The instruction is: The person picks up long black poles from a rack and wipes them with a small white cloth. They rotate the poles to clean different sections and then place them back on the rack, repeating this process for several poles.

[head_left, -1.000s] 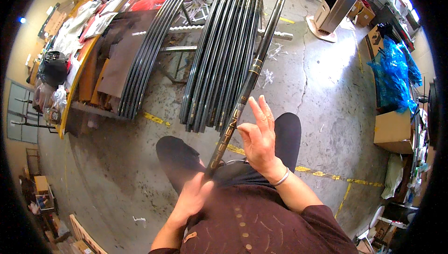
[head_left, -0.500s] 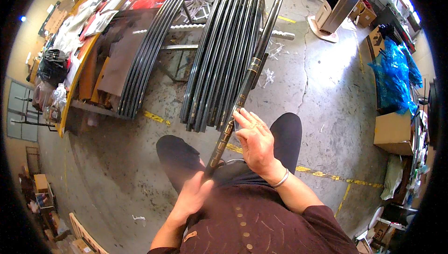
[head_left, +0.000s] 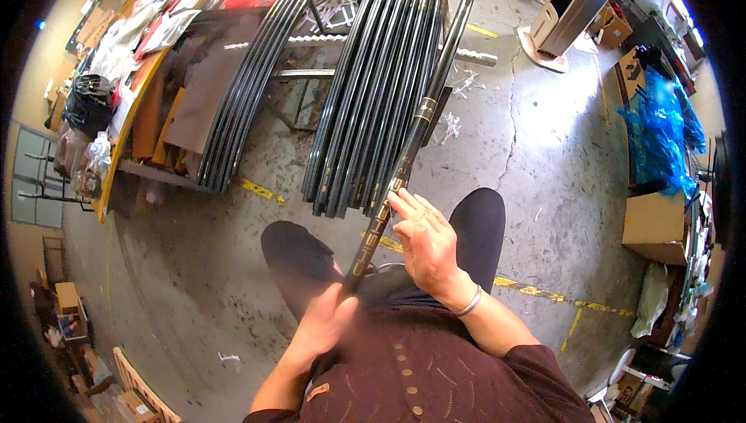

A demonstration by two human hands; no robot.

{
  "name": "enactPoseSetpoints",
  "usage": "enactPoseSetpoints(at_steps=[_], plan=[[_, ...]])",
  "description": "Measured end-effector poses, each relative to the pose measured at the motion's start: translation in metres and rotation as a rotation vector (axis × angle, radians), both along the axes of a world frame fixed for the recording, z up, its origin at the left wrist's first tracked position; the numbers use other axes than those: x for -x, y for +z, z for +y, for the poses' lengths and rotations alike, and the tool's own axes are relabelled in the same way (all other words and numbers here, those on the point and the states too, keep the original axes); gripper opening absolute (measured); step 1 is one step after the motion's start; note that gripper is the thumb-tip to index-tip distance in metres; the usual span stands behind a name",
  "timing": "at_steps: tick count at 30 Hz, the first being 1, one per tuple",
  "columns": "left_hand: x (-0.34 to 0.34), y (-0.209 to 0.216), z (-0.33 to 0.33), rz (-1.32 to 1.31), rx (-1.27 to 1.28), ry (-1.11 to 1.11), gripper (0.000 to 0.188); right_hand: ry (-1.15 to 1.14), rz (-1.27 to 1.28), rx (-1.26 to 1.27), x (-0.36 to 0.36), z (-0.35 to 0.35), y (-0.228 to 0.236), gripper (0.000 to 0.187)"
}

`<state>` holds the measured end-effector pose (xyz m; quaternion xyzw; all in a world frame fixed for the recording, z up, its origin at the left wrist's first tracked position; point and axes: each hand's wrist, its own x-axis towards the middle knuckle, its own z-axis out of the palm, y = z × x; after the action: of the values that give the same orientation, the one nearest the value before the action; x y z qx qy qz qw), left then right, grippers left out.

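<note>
A long black pole with gold lettering and gold rings slants away from my lap toward the rack ahead. Its near end sits in my left hand, whose fingers are wrapped round it; that hand is slightly blurred. Partway up the pole, my right hand lies against its right side, the longer fingertips touching the lettered surface. Thumb and forefinger are bent together there, and whatever is between them is too small to make out. Just beyond my hands, many similar black poles lie side by side on a metal rack.
A smaller row of black poles lies left of the main batch. Beyond it stands a cluttered yellow-edged table. To the right are blue plastic wrap and a cardboard box. A column with a base plate stands far right.
The pole's lettering has turned slightly, and my right fingertips have shifted a little along it. My left hand keeps its grip. The view has tilted slightly.
</note>
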<state>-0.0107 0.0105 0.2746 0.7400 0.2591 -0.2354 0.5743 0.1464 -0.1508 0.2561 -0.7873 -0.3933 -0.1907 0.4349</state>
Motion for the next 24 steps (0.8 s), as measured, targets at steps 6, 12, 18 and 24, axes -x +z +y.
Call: enactPoseSetpoints(at_steps=[6,12,18,24], plan=[[-0.004,0.003,-0.002,-0.002,-0.026,0.013,0.027,0.024,0.019,0.018,0.006,0.0,0.0,0.014],[-0.004,-0.001,-0.002,-0.036,-0.04,0.033,0.026,0.061,0.039,0.027,0.014,0.002,0.0,0.016],[-0.004,-0.002,-0.001,-0.064,-0.059,0.035,0.024,0.09,0.043,0.021,0.019,0.003,-0.002,0.017],[-0.005,-0.003,-0.002,-0.081,-0.051,0.052,0.023,0.111,0.044,0.009,0.022,0.004,-0.003,0.018]])
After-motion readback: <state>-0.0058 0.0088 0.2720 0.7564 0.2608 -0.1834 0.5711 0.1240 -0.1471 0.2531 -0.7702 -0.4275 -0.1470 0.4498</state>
